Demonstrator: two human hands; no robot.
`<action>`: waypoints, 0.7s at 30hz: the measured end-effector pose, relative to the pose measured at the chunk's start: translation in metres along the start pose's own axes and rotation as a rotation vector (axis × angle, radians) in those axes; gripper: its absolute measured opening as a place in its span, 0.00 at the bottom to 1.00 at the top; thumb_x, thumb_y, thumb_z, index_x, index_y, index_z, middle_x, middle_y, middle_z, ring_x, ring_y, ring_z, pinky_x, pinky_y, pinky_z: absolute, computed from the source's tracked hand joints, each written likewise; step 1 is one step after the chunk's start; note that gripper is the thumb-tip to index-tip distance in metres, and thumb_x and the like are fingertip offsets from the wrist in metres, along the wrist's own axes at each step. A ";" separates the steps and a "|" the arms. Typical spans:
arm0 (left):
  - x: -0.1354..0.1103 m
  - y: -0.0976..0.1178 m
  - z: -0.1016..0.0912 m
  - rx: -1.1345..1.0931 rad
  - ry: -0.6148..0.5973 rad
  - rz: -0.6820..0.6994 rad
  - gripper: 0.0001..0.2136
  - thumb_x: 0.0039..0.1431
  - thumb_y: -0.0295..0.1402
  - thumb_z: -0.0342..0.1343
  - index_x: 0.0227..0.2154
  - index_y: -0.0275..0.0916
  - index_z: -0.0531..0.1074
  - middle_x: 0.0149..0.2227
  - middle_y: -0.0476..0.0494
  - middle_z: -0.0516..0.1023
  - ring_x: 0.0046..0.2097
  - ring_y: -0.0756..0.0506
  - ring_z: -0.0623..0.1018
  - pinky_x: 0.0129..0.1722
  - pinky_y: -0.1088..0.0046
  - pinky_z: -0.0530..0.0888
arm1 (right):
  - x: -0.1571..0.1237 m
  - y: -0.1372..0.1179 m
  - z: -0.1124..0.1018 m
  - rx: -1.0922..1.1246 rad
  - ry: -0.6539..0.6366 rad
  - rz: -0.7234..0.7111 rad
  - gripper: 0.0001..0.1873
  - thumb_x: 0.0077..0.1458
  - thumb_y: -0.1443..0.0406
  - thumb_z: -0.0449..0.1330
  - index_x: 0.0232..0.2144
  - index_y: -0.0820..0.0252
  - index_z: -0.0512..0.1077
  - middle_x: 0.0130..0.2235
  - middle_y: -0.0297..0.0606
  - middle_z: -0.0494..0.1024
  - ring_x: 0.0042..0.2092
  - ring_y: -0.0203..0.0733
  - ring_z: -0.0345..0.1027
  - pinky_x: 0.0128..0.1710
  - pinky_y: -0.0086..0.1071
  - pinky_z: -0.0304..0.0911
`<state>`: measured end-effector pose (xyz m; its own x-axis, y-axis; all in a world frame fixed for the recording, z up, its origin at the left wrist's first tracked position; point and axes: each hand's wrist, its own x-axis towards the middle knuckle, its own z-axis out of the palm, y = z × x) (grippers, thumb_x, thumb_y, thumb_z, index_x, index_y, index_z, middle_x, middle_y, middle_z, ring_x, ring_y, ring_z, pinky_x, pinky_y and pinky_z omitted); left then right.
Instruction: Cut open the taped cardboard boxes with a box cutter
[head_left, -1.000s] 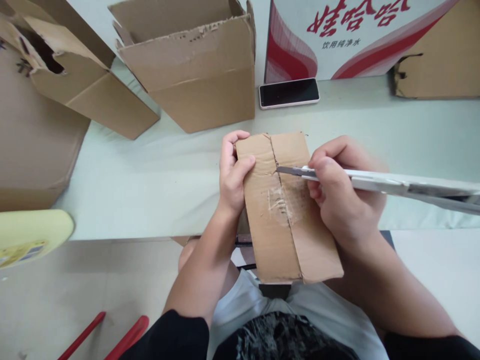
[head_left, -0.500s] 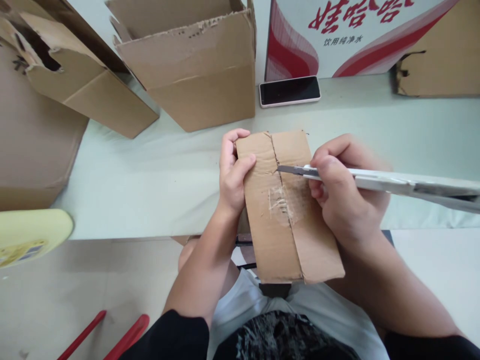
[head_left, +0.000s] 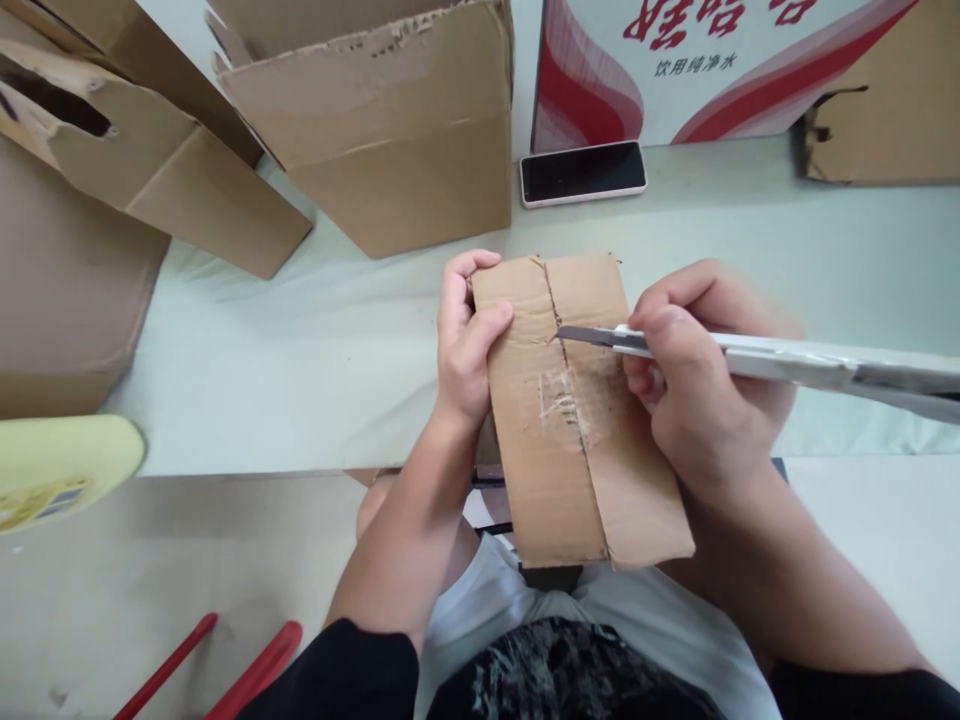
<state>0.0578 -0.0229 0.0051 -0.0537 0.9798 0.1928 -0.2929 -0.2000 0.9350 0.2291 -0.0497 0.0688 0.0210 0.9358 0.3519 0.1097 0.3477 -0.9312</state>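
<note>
A small taped cardboard box (head_left: 525, 470) rests against my lap and the table edge, its centre seam running away from me. My left hand (head_left: 461, 345) grips the box's far left corner, fingers curled over the edge and thumb on top. My right hand (head_left: 697, 390) is closed round a white utility knife (head_left: 780, 358). The blade tip touches the seam near the box's far end, where torn clear tape shows.
On the pale green table (head_left: 300, 350) stand open cardboard boxes at left (head_left: 172, 190) and centre (head_left: 390, 130), a red-and-white printed carton (head_left: 675, 70), and a phone (head_left: 583, 172) lying flat. A yellow stool (head_left: 52, 470) sits at left; red bars (head_left: 225, 665) lie on the floor.
The knife blade has slid slightly toward me along the seam. The view has shifted a little downward; both hands keep their grip.
</note>
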 end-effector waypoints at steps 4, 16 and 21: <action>0.001 -0.001 -0.002 -0.002 -0.005 0.013 0.22 0.58 0.48 0.65 0.52 0.49 0.67 0.45 0.45 0.75 0.46 0.41 0.78 0.47 0.62 0.76 | 0.001 -0.001 0.002 0.004 0.031 -0.011 0.15 0.66 0.56 0.61 0.28 0.54 0.68 0.24 0.29 0.67 0.24 0.34 0.57 0.24 0.33 0.53; 0.001 -0.001 -0.003 -0.015 -0.015 0.009 0.22 0.59 0.48 0.65 0.52 0.50 0.67 0.44 0.45 0.73 0.46 0.41 0.77 0.47 0.61 0.76 | 0.000 0.000 0.004 0.001 0.051 -0.017 0.15 0.66 0.57 0.61 0.28 0.55 0.69 0.23 0.27 0.66 0.23 0.32 0.56 0.23 0.32 0.52; 0.001 -0.002 -0.002 -0.021 -0.011 0.008 0.22 0.58 0.47 0.65 0.52 0.50 0.67 0.47 0.45 0.73 0.48 0.40 0.77 0.47 0.61 0.76 | 0.000 -0.001 0.004 -0.018 0.050 -0.013 0.15 0.67 0.56 0.61 0.28 0.54 0.68 0.24 0.28 0.67 0.24 0.33 0.57 0.23 0.32 0.53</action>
<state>0.0562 -0.0212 0.0030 -0.0462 0.9780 0.2036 -0.3123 -0.2077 0.9270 0.2248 -0.0496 0.0697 0.0694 0.9268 0.3690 0.1280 0.3586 -0.9247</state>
